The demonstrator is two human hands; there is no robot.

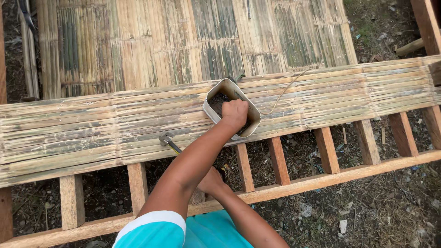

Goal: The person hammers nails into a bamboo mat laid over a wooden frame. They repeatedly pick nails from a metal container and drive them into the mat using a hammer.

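A wide mat of flattened, split bamboo strips [193,41], tan streaked with green, lies at the top. Below it, a long panel of pale bamboo slats [92,124] rests across a wooden frame of reddish-brown crosspieces [326,149] joined to a long rail [349,172]. A thin tan cord [282,92] curves over the slats. Beneath the frame is dark soil with dry grass and litter [367,211].

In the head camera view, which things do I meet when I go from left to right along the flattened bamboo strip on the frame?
Hammer head → left hand reaching into the cut plastic container → thin cord → wooden post at the far right.
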